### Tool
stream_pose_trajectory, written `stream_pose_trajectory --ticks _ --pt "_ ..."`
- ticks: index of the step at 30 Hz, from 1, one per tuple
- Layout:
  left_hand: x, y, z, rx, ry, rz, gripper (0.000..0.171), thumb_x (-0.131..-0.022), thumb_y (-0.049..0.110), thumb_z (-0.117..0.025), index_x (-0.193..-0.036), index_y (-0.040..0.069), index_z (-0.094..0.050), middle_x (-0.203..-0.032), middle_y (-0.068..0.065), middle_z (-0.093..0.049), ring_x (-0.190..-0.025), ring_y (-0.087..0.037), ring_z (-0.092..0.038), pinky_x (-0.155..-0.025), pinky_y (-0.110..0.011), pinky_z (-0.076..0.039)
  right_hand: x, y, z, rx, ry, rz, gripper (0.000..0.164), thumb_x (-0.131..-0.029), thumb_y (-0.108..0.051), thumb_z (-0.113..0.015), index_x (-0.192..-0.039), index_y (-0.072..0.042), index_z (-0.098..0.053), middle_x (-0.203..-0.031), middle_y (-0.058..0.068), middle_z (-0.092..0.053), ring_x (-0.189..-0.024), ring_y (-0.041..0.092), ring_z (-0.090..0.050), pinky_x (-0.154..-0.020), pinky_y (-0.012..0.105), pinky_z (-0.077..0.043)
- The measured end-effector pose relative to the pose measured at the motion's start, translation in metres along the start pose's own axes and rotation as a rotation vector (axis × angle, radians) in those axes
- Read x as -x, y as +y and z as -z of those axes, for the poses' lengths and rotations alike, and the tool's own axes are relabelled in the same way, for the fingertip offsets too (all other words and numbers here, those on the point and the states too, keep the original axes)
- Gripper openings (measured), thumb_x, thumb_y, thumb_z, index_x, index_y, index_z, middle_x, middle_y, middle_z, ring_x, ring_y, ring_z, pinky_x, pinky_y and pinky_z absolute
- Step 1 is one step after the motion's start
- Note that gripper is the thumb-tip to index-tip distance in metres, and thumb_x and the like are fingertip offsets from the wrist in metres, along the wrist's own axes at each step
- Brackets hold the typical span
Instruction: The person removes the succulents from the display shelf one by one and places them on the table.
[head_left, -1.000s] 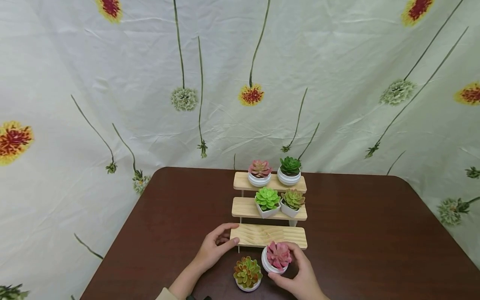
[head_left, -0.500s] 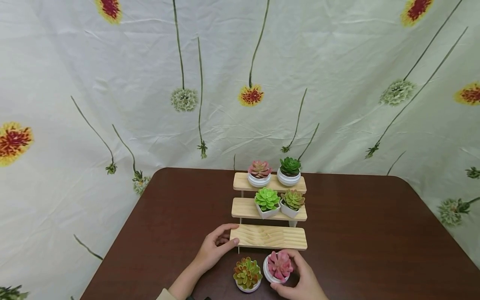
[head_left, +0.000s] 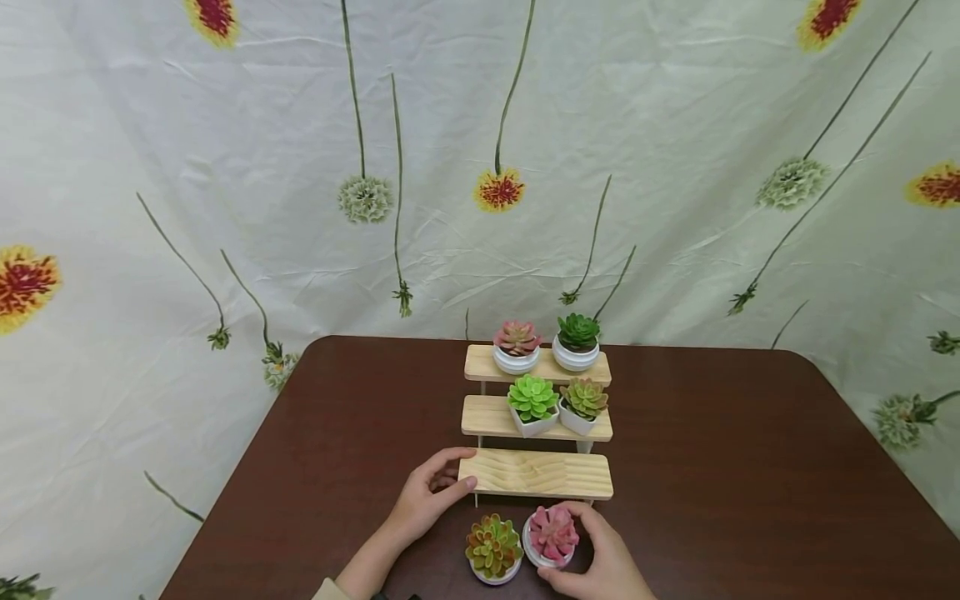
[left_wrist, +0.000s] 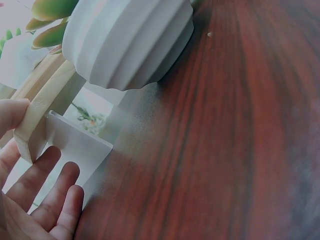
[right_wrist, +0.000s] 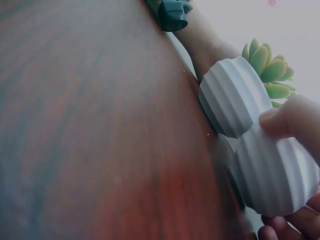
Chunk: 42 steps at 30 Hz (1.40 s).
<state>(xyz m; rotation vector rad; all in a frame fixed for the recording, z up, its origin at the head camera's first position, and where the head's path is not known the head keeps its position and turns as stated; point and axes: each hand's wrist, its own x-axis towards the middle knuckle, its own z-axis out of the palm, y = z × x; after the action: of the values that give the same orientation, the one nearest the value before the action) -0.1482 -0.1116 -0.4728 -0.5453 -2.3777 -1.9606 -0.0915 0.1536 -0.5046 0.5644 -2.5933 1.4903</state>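
Observation:
My left hand (head_left: 427,498) holds the left end of the lowest board of a three-tier wooden display stand (head_left: 536,473). In the left wrist view, the thumb lies against the board (left_wrist: 47,107) and the other fingers spread beside a clear leg (left_wrist: 80,145). My right hand (head_left: 606,557) grips a white ribbed pot (right_wrist: 272,172) with a pink succulent (head_left: 553,533), thumb on one side and fingers round the other. Just left of it stands a second ribbed pot (right_wrist: 234,97) with a green-orange succulent (head_left: 493,544), in front of the stand.
Two potted succulents, one pink (head_left: 517,339) and one dark green (head_left: 577,333), occupy the top board. A bright green one (head_left: 533,400) and a reddish-green one (head_left: 584,400) share the middle board. A flower-print cloth (head_left: 442,250) hangs behind the dark wooden table (head_left: 720,450).
My right hand has brought the pink succulent back from the lowest board's front edge, then slightly left beside the green-orange one. My left hand keeps its hold on the stand.

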Motion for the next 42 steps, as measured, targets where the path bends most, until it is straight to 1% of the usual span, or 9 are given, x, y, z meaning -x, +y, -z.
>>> stream_pose_trajectory --ticks 4,10,14,18,22,25,28,35,42 --pt "0.0 -0.001 0.0 -0.001 0.0 -0.002 0.035 -0.086 0.006 -0.067 -0.12 0.0 -0.059 -0.111 -0.014 -0.063 -0.09 -0.017 -0.062 -0.076 -0.031 -0.051 0.0 0.0 0.001 -0.003 -0.068 -0.043 0.062 -0.066 -0.03 -0.086 -0.115 -0.021 -0.051 -0.107 -0.013 -0.057 -0.094 0.004 -0.054 -0.086 0.025 -0.043" --pt "0.0 -0.001 0.0 -0.003 -0.005 -0.001 0.035 -0.087 0.007 -0.067 -0.121 0.0 -0.059 -0.114 -0.014 -0.062 -0.092 -0.018 -0.061 -0.077 -0.031 -0.05 0.001 0.004 -0.001 -0.027 -0.087 0.03 0.062 -0.069 -0.027 -0.085 -0.118 -0.018 -0.048 -0.109 -0.01 -0.056 -0.096 0.005 -0.054 -0.088 0.023 -0.042" --pt "0.0 -0.002 0.0 -0.006 -0.004 0.001 0.035 -0.087 0.006 -0.067 -0.121 0.001 -0.059 -0.116 -0.014 -0.061 -0.093 -0.019 -0.061 -0.077 -0.031 -0.05 0.001 -0.001 -0.001 -0.045 -0.082 -0.053 0.069 -0.066 -0.032 -0.087 -0.121 -0.017 -0.048 -0.113 -0.009 -0.055 -0.099 0.006 -0.054 -0.09 0.025 -0.042" --pt "0.0 -0.002 0.0 -0.007 -0.002 -0.001 0.035 -0.087 0.006 -0.067 -0.12 0.001 -0.059 -0.118 -0.014 -0.061 -0.093 -0.017 -0.062 -0.077 -0.031 -0.05 0.001 -0.009 -0.001 -0.018 0.04 -0.059 0.066 -0.068 -0.032 -0.085 -0.122 -0.017 -0.051 -0.113 -0.006 -0.057 -0.095 0.006 -0.056 -0.084 0.028 -0.046" --pt "0.0 -0.002 0.0 -0.011 0.001 -0.007 0.035 -0.086 0.006 -0.067 -0.12 0.001 -0.059 -0.117 -0.015 -0.061 -0.092 -0.016 -0.061 -0.077 -0.031 -0.05 -0.005 -0.012 0.0 0.028 0.269 0.098 0.042 -0.077 -0.011 -0.076 -0.115 -0.011 -0.057 -0.103 0.0 -0.063 -0.088 0.009 -0.059 -0.074 0.024 -0.047" --pt "-0.001 -0.001 0.0 -0.012 0.005 -0.001 0.035 -0.086 0.006 -0.067 -0.12 0.001 -0.06 -0.118 -0.014 -0.06 -0.092 -0.017 -0.061 -0.077 -0.031 -0.05 -0.011 -0.014 0.003 0.018 0.382 0.194 0.04 -0.075 0.007 -0.072 -0.111 -0.004 -0.058 -0.097 0.006 -0.064 -0.087 0.014 -0.059 -0.073 0.022 -0.045" --pt "-0.001 -0.001 0.0 -0.013 0.006 0.008 0.035 -0.086 0.006 -0.067 -0.12 0.001 -0.06 -0.12 -0.014 -0.06 -0.093 -0.018 -0.061 -0.078 -0.032 -0.05 -0.017 -0.019 0.008 -0.001 0.419 0.218 0.041 -0.072 0.015 -0.069 -0.109 0.001 -0.058 -0.094 0.011 -0.064 -0.086 0.016 -0.058 -0.072 0.023 -0.045" --pt "0.0 0.0 0.001 -0.013 0.006 0.012 0.035 -0.087 0.006 -0.067 -0.12 0.001 -0.06 -0.117 -0.014 -0.06 -0.092 -0.02 -0.061 -0.078 -0.032 -0.05 -0.026 -0.047 0.023 0.028 0.452 0.234 0.033 -0.072 0.016 -0.069 -0.101 0.007 -0.057 -0.091 0.015 -0.063 -0.084 0.02 -0.059 -0.069 0.026 -0.046" --pt "0.0 0.001 0.0 -0.018 0.006 0.012 0.035 -0.086 0.007 -0.067 -0.12 0.001 -0.06 -0.117 -0.014 -0.061 -0.093 -0.02 -0.061 -0.078 -0.032 -0.05 -0.042 -0.049 0.035 0.027 0.542 0.269 0.037 -0.07 0.018 -0.069 -0.103 0.011 -0.056 -0.096 0.021 -0.059 -0.089 0.02 -0.055 -0.075 0.023 -0.043"
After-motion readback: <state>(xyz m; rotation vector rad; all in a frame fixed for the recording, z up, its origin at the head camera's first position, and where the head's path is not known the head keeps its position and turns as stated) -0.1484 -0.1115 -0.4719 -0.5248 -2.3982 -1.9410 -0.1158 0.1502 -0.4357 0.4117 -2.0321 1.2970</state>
